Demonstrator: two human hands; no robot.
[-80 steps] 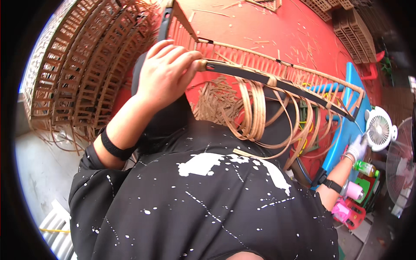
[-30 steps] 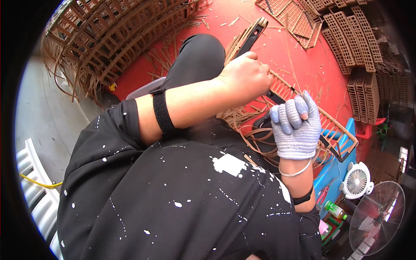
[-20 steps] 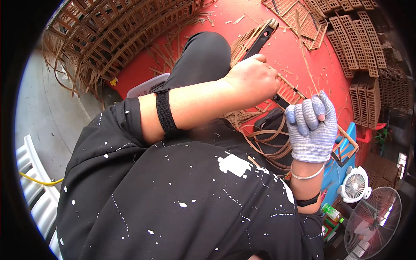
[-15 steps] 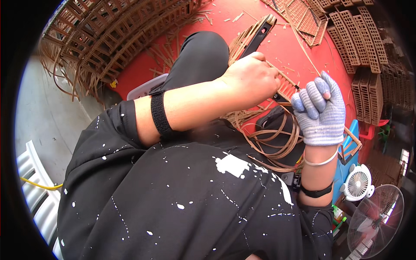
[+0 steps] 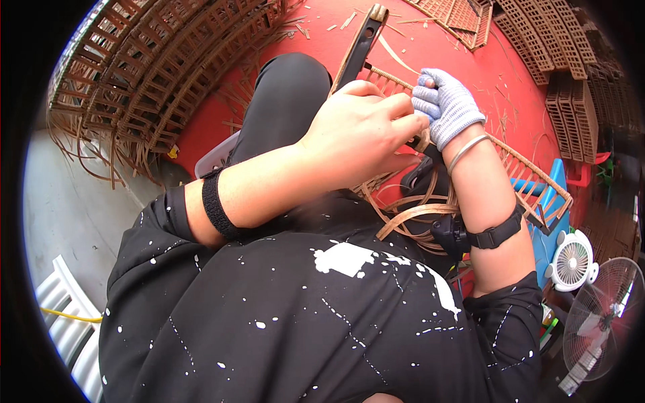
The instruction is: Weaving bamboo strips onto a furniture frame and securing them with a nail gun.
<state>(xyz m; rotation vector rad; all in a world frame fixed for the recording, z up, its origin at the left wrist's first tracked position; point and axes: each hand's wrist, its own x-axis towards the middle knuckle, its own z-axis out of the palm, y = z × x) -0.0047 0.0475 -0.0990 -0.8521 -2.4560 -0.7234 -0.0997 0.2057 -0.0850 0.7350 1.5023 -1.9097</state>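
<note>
Working at a cane frame [image 5: 363, 47] across the lap, two hands meet near the middle of its dark bar.
Gloved right hand [image 5: 449, 107] is closed, apparently on a pale strip [image 5: 398, 56] running up over the frame; bare left hand [image 5: 363, 131] curls its fingers beside the bar, their hold hidden. Rungs already line the frame, while loops [image 5: 411, 214] of cane lie loose below it: the wrapping looks part done, with cane left unworked. Stacked panels [image 5: 154, 80] rise left of the frame; a white fan [image 5: 573, 260] stands beyond its right end.
</note>
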